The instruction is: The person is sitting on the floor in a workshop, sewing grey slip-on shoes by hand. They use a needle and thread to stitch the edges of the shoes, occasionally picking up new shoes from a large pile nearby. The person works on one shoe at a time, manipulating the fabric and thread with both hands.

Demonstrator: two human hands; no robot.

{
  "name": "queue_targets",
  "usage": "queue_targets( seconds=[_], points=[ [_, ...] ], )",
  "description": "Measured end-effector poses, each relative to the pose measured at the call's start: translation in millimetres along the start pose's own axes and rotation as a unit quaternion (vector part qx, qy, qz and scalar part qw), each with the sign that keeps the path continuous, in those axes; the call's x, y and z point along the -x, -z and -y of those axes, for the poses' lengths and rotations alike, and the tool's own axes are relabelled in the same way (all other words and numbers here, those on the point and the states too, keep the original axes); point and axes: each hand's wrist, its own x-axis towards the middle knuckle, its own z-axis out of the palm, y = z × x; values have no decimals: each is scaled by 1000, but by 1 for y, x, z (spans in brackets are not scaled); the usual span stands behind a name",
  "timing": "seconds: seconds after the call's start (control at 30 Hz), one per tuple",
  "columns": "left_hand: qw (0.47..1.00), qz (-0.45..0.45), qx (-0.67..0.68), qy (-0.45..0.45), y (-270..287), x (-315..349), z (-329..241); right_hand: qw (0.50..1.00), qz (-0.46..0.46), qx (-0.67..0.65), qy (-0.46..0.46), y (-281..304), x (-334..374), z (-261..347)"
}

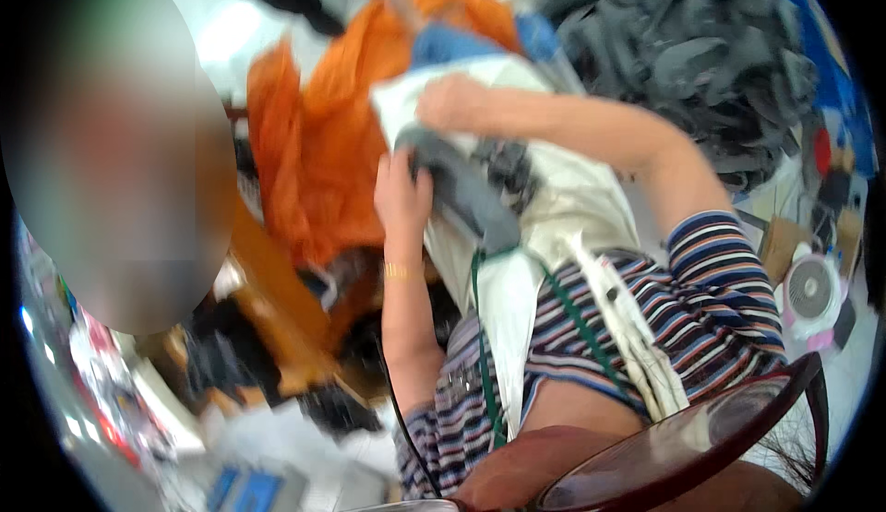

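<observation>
A long, folded grey fabric piece (466,194) lies slantwise across the white cloth (563,184) over my lap. My left hand (403,194), below a gold-coloured bracelet, is closed on the left edge of the grey piece near its far end. Just beyond that end, my right hand (452,103) is curled into a fist over the white cloth; blur hides what its fingers hold, if anything. A small dark bunched thing (508,169) rests on the cloth right of the grey piece, too smeared to name.
Orange fabric (323,152) is heaped beyond and left of my lap, with blue cloth (452,46) beside it. A large pile of dark grey fabric pieces (664,51) fills the far right. At right stands a small fan (812,286); a blurred patch covers the far left.
</observation>
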Motion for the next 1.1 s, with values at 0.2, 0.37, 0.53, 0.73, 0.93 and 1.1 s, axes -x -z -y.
queue_targets(
  seconds=[0.2,0.37,0.53,0.73,0.93,1.1],
  points=[
    [995,43,-16,84,-9,39,13,893,-319,-263,-181,-33,1,60],
    [994,14,-66,87,-6,44,-10,328,-221,-874,-284,-9,-3,122],
    [990,-49,-111,-75,-11,48,26,371,-216,-860,-276,13,7,136],
    [973,-101,-86,-190,-18,22,-20,442,-269,-816,-258,56,58,136],
    [986,-6,81,-143,-28,34,14,539,-249,-771,-230,74,83,170],
    [981,61,56,-176,-18,73,-41,576,-279,-731,-239,52,159,183]
  ],
)
